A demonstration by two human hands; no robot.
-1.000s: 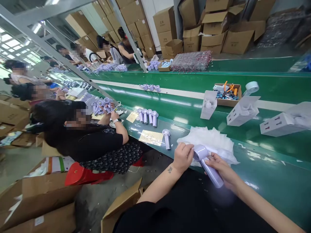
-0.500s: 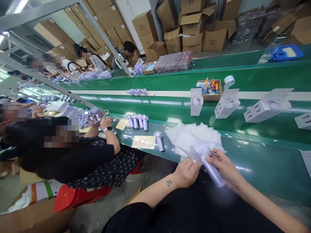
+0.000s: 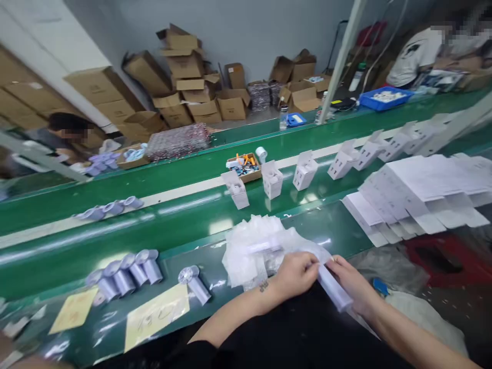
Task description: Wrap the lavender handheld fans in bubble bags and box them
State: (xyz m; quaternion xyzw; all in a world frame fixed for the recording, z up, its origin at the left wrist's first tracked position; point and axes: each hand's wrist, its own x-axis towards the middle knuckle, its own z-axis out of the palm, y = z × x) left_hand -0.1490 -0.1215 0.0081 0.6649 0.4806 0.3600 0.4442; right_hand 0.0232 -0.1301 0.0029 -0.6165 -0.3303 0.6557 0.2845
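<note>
A light purple handheld fan is held tilted in front of my body, its handle pointing down and right. A translucent plastic bag covers its upper end, so its head is barely visible. My left hand is closed, pinching the bag beside the top of the handle. On the other side, my right hand is wrapped round the fan and bag, its fingers partly hidden. Just beyond my hands lies a pile of similar clear bags. A single handheld fan lies on the bench to the left.
Several purple fans lie in a row at left, near yellow paper sheets. Open white boxes line the green conveyor, close to a small carton of tools. Flat white cartons are stacked at right.
My view has swung to the right, bringing the stacked white cartons into sight and taking most of the neighbouring co-worker out. Both hands stay on the bagged fan.
</note>
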